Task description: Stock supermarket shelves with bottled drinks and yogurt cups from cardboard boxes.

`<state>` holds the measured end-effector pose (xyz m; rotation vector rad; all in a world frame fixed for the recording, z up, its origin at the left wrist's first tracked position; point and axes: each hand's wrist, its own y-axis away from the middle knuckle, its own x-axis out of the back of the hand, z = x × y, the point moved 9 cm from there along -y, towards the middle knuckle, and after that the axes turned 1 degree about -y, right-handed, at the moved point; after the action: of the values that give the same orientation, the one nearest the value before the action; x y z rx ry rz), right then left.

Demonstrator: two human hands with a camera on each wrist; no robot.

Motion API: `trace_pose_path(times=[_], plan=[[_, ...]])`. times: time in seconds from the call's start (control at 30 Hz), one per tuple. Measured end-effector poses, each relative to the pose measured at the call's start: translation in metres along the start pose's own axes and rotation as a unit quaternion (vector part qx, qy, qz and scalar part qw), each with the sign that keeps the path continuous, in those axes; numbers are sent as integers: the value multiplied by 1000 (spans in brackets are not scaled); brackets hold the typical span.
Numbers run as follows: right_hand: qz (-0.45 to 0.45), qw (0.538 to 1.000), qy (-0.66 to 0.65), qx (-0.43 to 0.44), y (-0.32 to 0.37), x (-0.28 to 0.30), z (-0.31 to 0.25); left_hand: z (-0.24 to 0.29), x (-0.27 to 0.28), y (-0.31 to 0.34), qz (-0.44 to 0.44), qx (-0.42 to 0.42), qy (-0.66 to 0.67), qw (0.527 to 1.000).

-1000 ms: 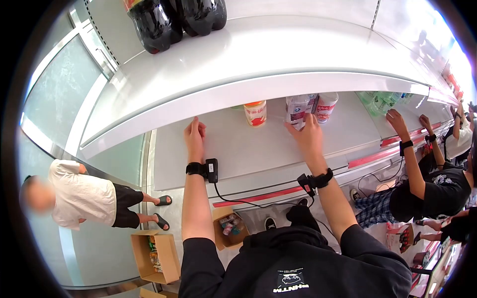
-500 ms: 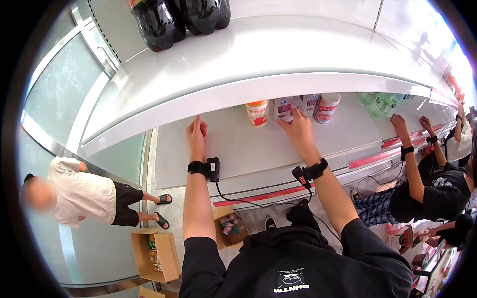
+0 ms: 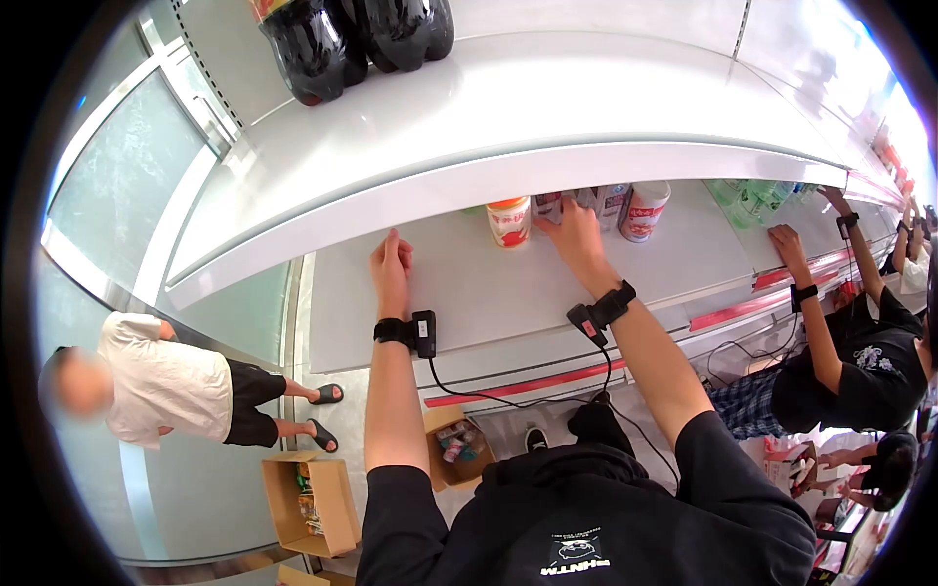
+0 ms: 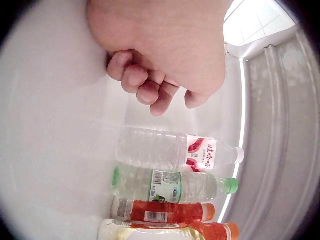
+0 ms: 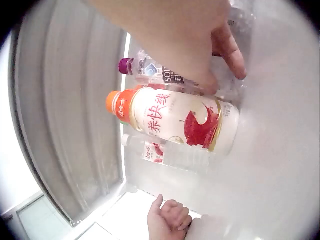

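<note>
My right hand (image 3: 578, 239) is at a clear bottle (image 3: 548, 207) with a purple label, between a white-and-red bottle (image 3: 509, 223) and another clear bottle (image 3: 612, 203). In the right wrist view its purple cap (image 5: 126, 66) shows, and thumb and fingers (image 5: 230, 52) lie round its lower part, partly hidden by the hand. The white bottle with an orange cap (image 5: 175, 120) stands beside it. Loosely curled and empty, my left hand (image 3: 392, 271) hangs near the shelf's left part, above a row with a clear bottle (image 4: 155, 147) in the left wrist view.
An upper shelf (image 3: 508, 161) overhangs the lower shelf (image 3: 469, 283) and carries dark bottles (image 3: 313, 54). A white container (image 3: 644, 212) with red print stands right of the clear bottles. Open cartons (image 3: 337, 503) sit on the floor. People are at left (image 3: 181, 376) and right (image 3: 850, 361).
My right hand has moved left and slightly toward the back, and the purple-labelled bottle has shifted left with it, closer to the white-and-red bottle. My left hand has barely moved.
</note>
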<state>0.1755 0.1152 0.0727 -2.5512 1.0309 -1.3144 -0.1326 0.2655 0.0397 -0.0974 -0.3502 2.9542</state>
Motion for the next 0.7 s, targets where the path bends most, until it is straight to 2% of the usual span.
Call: trace_pose_path(times=[0.2, 0.27, 0.4, 0.5, 0.63, 0.7], plan=[[33, 999, -7, 28, -11, -7, 5, -2, 1, -1, 0, 0, -2, 1000], [18, 1000, 12, 0, -17, -9, 8, -2, 1, -2, 4, 3, 3, 1000], [28, 1000, -3, 8, -24, -11, 6, 5, 1, 2, 5, -9, -17, 1000], [-15, 999, -30, -21, -30, -24, 15, 4, 0, 1, 1, -2, -17, 1000], [-13, 999, -2, -35, -28, -25, 19, -5, 2, -2, 1, 14, 6, 1000], [-2, 999, -39, -22, -26, -24, 19, -4, 1, 0, 0, 18, 8, 1000]])
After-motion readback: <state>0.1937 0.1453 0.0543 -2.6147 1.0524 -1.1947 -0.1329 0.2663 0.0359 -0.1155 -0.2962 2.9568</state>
